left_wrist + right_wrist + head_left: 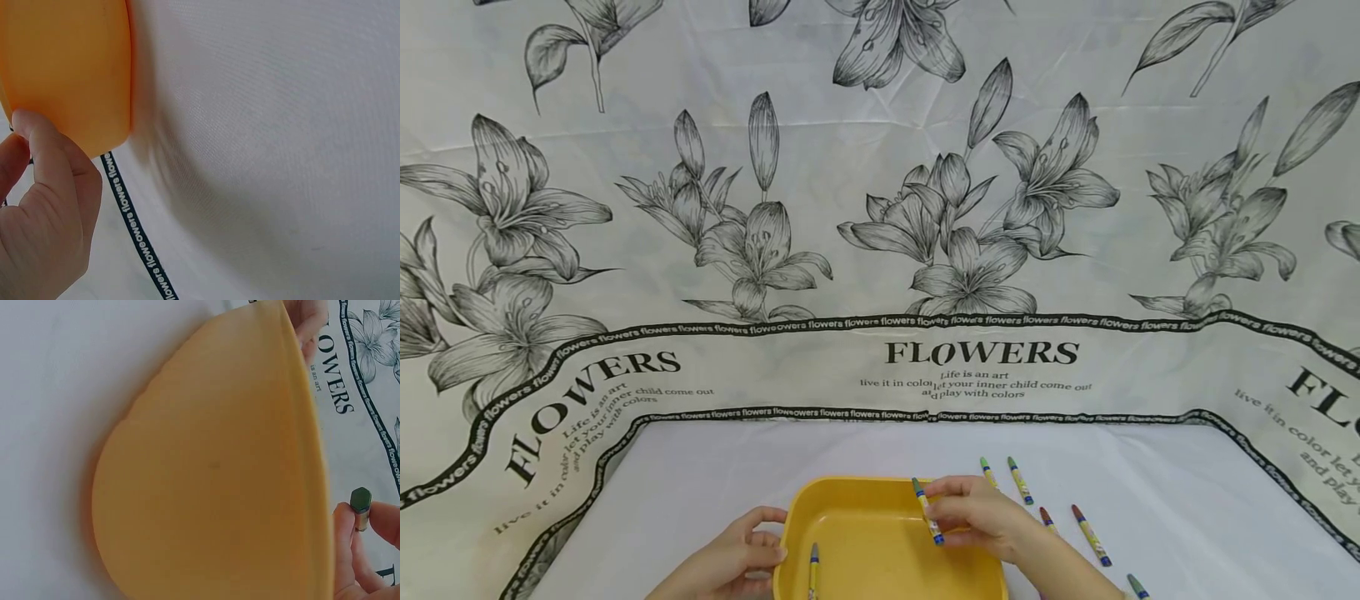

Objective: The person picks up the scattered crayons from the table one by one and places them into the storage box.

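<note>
A yellow plastic tray (880, 546) with rounded corners stands at the table's near edge. My left hand (730, 560) grips its left rim, thumb and fingers pinching the edge in the left wrist view, where the tray's outer wall (69, 69) shows. Above the tray's right side, my right hand (981, 517) pinches a dark green crayon (928, 510) with a yellow and blue wrapper, its tip pointing up and away. The right wrist view shows one end of this crayon (360, 501) between thumb and fingers. Inside the tray, at the left, lies a grey-tipped crayon (814, 571).
Right of the tray lie several loose crayons: a light green one (988, 472), a darker green one (1020, 481), a red-brown one (1091, 535), another partly behind the right forearm, and a green one (1138, 587). A flower-printed cloth (925, 208) hangs behind the white table (700, 475).
</note>
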The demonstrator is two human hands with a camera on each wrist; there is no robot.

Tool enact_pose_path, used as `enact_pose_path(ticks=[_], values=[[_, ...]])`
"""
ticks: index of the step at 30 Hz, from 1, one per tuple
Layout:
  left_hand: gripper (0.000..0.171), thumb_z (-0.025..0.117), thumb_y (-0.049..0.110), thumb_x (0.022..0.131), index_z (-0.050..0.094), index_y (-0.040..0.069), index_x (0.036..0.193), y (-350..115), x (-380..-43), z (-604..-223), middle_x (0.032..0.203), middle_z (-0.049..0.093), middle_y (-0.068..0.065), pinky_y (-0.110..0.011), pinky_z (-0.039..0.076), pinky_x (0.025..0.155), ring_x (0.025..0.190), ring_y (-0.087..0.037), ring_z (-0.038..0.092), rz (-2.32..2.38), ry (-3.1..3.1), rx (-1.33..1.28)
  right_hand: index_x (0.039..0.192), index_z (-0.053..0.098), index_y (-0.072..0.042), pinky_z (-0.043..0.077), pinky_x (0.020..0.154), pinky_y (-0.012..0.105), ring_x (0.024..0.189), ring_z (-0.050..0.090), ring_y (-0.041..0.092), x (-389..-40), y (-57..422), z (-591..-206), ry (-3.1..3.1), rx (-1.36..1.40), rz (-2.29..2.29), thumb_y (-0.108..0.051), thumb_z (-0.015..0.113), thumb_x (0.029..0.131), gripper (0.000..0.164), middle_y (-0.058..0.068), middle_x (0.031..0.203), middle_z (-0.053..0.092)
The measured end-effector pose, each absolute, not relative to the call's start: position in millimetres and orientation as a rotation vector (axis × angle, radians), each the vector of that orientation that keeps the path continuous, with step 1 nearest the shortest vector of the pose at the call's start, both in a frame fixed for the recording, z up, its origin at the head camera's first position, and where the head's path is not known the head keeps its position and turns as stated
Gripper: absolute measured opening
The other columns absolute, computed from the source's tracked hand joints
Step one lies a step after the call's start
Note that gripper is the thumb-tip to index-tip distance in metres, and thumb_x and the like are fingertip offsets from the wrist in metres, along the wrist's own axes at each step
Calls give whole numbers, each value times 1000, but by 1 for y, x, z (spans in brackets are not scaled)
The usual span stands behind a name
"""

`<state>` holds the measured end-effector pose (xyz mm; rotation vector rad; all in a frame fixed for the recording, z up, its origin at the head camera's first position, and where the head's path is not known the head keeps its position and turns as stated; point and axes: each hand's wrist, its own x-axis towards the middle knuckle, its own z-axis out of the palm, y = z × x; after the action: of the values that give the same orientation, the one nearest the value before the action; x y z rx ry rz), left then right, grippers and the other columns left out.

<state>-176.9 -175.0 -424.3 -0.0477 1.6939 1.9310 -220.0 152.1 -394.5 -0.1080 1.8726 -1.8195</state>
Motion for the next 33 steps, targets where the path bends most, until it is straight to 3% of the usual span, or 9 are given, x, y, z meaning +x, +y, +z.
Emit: enact_pose_path(ticks=[16, 24, 33], values=[[49, 57, 1, 89, 31, -2, 130, -177, -176, -424, 86, 58, -6, -29, 55, 74, 74, -15, 62, 1951, 1664, 2, 108, 60, 7, 56, 60, 28, 62, 58, 11, -203, 118, -426, 1901, -106, -1739, 1, 63, 82, 27, 2, 73, 61], [50, 58, 2, 89, 31, -2, 131, -178, -177, -426, 88, 58, -6, -31, 55, 75, 76, -16, 63, 1936, 1678, 0, 102, 62, 1, 51, 54, 18, 58, 54, 8, -195, 106, -438, 1899, -80, -1688, -4, 65, 82, 21, 1, 76, 60], [50, 59, 2, 87, 33, -2, 129, -176, -175, -424, 86, 58, -6, -23, 54, 68, 71, -12, 60, 1964, 1654, 13, 101, 61, 0, 51, 57, 20, 60, 53, 10, -192, 95, -440, 1929, -44, -1658, -4, 65, 82, 20, 3, 77, 58]])
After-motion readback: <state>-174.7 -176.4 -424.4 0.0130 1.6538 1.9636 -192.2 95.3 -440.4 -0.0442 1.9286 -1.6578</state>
